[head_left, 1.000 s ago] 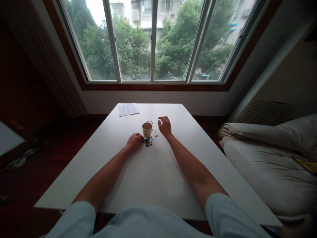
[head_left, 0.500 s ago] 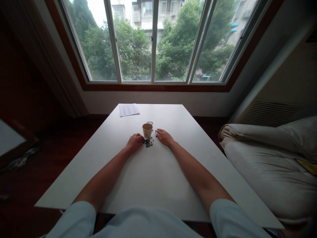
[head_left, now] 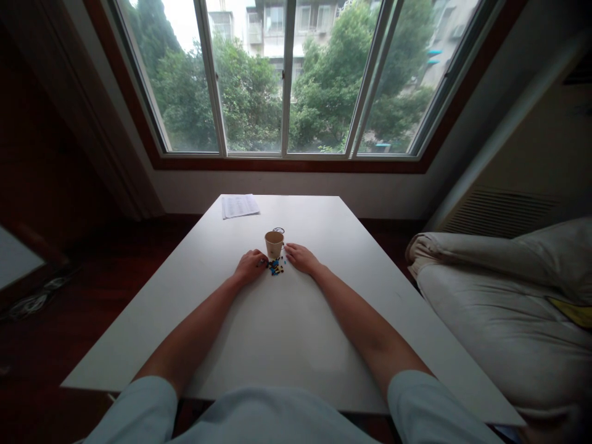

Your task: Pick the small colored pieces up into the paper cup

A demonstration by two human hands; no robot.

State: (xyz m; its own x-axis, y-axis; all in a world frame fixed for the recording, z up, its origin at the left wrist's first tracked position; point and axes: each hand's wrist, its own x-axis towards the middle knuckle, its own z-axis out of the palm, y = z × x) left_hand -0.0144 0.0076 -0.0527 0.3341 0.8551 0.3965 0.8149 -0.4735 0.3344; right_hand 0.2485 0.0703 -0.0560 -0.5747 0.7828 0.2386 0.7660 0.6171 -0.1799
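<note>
A paper cup stands upright on the white table, its mouth facing up. Just in front of it lies a loose pile of small blue, yellow and black pieces, too small to name. My left hand rests at the pile's left edge with curled fingers. Dark bits show by its fingertips, but I cannot make out what is between them. On the other side, my right hand lies low on the table, fingers stretched toward the cup's right side. Whether its fingertips touch the cup is unclear.
Behind the cup lies a thin dark loop, perhaps a cord. Printed sheets of paper sit at the table's far left corner. The white table ends below the window. A pale padded seat stands to the right.
My right hand has slid left, closer to the cup, and the small blue bits by its fingertips no longer show there. My left hand stays about where it was.
</note>
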